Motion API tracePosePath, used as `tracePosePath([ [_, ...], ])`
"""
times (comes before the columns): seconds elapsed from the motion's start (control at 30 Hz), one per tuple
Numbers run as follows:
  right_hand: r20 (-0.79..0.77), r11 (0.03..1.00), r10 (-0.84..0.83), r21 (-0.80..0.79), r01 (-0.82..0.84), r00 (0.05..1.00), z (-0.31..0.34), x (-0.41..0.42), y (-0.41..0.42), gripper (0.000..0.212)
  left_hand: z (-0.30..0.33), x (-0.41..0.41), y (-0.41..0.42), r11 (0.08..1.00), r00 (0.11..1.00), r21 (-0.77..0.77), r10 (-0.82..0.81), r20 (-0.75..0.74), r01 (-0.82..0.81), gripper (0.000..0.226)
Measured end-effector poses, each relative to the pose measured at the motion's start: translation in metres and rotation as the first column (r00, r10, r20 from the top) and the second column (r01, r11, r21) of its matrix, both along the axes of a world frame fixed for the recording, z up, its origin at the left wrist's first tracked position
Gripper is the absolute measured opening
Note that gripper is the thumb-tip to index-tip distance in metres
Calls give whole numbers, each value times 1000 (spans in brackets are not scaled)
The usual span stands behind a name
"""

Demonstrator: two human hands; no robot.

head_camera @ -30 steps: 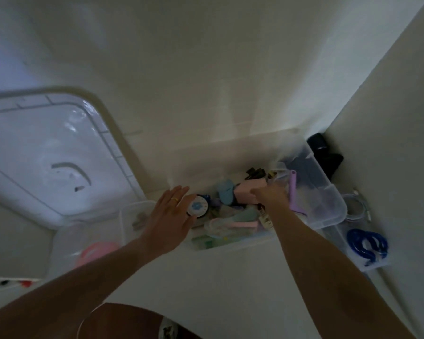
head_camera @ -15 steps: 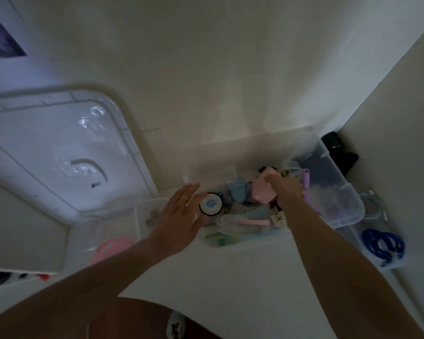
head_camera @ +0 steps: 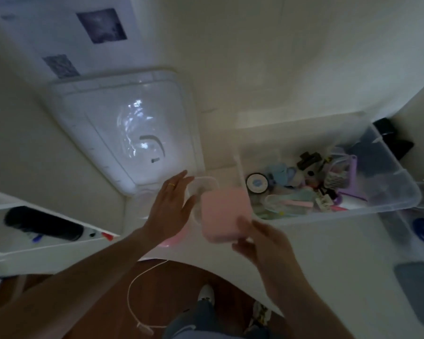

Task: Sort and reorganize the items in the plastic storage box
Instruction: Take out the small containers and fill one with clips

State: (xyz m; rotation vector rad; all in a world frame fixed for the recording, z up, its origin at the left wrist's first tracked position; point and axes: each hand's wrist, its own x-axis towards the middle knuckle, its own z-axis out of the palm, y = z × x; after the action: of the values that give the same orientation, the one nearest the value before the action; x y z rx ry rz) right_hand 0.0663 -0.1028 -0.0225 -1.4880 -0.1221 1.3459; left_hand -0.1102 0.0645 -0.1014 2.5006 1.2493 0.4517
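Lid [head_camera: 123,123] leans off to the far left, out of the way so the box stays open. Left hand [head_camera: 168,207] is flat, fingers spread, holding nothing, hovering at a small clear container [head_camera: 203,185], probably steadying it as the drop spot. Right hand [head_camera: 260,243] pinches the pink case [head_camera: 224,216] by its near corner (thumb on top, so it's easy to release), over the small container and outside the plastic storage box [head_camera: 353,212]. Box sits at right, still crammed with a round tin [head_camera: 257,183], clips and other bits.
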Motion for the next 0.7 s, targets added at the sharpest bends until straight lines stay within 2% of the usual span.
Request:
tracePosePath([
  [0.1, -39, 989, -8, -146, 3, 999, -37, -39, -10, 15, -26, -32, -14, 997, 998, -35, 61, -29, -62, 47],
  [0.2, 26, 963, 18, -269, -11, 999, -86, -55, -9, 18, -51, -57, -33, 991, 994, -101, 83, -71, -90, 46],
  [0.3, 39, 929, -23, -368, 36, 999, -137, -50, -2, 19, -64, -68, -47, 989, 991, -128, 65, -114, -80, 50],
  [0.5, 188, 918, 71, -397, 10, 980, -215, -31, 6, 34, -66, -64, -52, 985, 994, -163, 40, -102, -56, 50],
  [0.6, 255, 903, 165, -428, -42, 953, -219, -24, 1, 24, -61, -57, -45, 991, 996, -135, 6, -89, -18, 55],
  [0.67, 317, 890, 217, -452, -54, 923, -188, -20, -4, 48, -57, -50, -41, 994, 998, -112, -5, -57, -1, 56],
  [0.7, 356, 906, 221, -419, -56, 908, -156, -18, -7, 46, -55, -48, -38, 995, 999, -101, -9, -45, 4, 56],
])
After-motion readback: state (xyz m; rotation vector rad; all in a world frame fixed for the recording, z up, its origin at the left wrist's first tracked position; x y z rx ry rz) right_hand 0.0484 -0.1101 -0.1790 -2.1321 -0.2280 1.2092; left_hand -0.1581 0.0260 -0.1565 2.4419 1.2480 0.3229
